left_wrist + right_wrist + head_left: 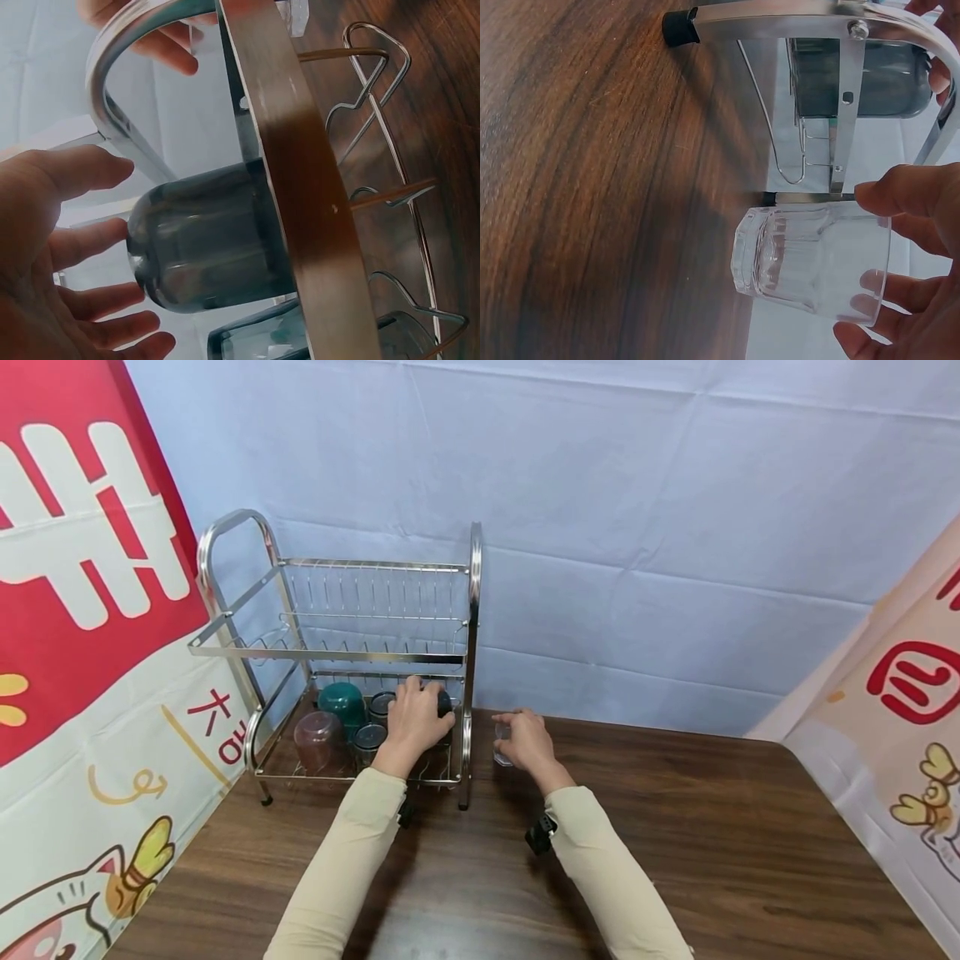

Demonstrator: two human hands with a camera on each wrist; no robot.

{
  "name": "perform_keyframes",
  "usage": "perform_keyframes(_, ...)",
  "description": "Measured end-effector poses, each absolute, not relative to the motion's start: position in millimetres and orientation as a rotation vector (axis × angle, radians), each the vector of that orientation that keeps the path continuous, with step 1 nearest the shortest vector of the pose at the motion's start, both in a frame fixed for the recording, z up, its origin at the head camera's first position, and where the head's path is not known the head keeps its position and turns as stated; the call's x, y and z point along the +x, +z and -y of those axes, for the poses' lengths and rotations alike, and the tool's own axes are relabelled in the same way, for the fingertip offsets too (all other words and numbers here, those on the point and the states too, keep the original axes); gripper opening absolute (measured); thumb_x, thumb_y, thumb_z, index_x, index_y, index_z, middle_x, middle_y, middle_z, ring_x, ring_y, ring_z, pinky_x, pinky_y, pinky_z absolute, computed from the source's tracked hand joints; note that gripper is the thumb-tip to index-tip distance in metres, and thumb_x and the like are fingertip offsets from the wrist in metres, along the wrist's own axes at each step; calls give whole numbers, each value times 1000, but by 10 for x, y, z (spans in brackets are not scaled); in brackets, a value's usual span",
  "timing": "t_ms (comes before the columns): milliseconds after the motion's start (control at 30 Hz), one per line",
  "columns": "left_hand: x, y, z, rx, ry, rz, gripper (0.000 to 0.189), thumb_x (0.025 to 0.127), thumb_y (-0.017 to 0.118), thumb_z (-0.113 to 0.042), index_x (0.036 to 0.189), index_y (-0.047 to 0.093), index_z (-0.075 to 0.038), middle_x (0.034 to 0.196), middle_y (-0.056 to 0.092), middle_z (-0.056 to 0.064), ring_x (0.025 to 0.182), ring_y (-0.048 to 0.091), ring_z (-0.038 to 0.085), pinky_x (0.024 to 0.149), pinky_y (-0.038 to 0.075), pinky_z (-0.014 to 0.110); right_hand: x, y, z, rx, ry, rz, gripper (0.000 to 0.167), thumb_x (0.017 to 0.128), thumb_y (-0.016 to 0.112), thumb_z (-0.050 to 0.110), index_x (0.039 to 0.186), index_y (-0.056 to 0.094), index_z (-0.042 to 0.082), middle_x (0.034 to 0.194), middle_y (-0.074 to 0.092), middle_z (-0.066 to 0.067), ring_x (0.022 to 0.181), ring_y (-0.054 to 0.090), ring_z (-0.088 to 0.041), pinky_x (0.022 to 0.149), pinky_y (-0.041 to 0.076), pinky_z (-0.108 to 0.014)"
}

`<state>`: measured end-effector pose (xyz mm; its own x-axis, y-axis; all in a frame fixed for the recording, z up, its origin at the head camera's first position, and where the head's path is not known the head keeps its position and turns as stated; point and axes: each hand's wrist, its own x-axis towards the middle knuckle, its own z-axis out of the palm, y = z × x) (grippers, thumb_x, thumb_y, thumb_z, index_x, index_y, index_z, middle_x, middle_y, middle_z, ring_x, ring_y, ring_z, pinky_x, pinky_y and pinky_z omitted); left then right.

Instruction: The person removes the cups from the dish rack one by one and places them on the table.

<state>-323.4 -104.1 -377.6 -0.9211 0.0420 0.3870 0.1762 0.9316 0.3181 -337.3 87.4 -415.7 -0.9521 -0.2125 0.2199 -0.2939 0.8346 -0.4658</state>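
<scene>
My left hand (412,718) reaches over the lower tier of the metal dish rack (360,657). Its fingers are spread and relaxed, the fingertips right at the rounded base of an upside-down dark glass (210,236) standing at the rack's right end. Just outside the rack, my right hand (527,739) holds a clear drinking glass (814,259) near its rim, thumb on one side and fingers on the other. That glass is upright, its faceted base close to the wooden table.
Left of the dark glass, the lower tier carries a teal cup (342,706), a pinkish cup (318,739) and two small dark glasses, one being the front glass (369,742). The rack's right upright (471,693) stands between the hands. A pale cloth wall (637,543) closes the back.
</scene>
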Motion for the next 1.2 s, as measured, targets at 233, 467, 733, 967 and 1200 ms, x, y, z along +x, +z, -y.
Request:
perform_keyframes(233, -3300, -3765, 1014, -151, -479, 2717, 54, 81, 70, -32, 127, 56, -8, 121, 45, 21, 106, 42, 37, 75, 43, 49, -3409, -4169, -867, 376, 732, 2877, 41, 78, 73, 16, 119, 66, 16, 125, 50, -16, 112, 43, -38, 76, 46, -47)
perform_keyframes(467, -3342, -3791, 1031, -132, -466, 2741, 57, 81, 69, -34, 130, 54, -8, 123, 43, 22, 106, 43, 37, 76, 43, 49, -3429, -4179, -826, 380, 682, 2900, 41, 78, 73, 17, 118, 66, 17, 124, 51, -16, 110, 45, -39, 74, 46, -49)
perform_keyframes(733, -3367, -3835, 1031, -144, -566, 2767, 55, 83, 69, -27, 130, 51, -6, 122, 44, 24, 108, 43, 38, 76, 46, 50, -3445, -4272, -827, 378, 664, 2919, 41, 78, 73, 18, 118, 66, 16, 122, 52, -16, 105, 47, -37, 72, 46, -51)
perform_keyframes(967, -3379, -3856, 1028, -133, -637, 2753, 53, 84, 68, -22, 130, 50, -5, 123, 42, 25, 106, 43, 42, 76, 46, 51, -3447, -4325, -847, 401, 665, 2890, 40, 78, 73, 19, 118, 67, 16, 124, 52, -17, 108, 46, -39, 75, 45, -53)
perform_keyframes(1200, -3349, -3839, 1029, -121, -675, 2684, 50, 80, 71, -21, 124, 54, -4, 121, 45, 24, 103, 44, 41, 74, 46, 52, -3435, -4251, -847, 417, 679, 2875, 41, 80, 72, 21, 119, 65, 14, 122, 54, -18, 107, 48, -40, 75, 46, -52)
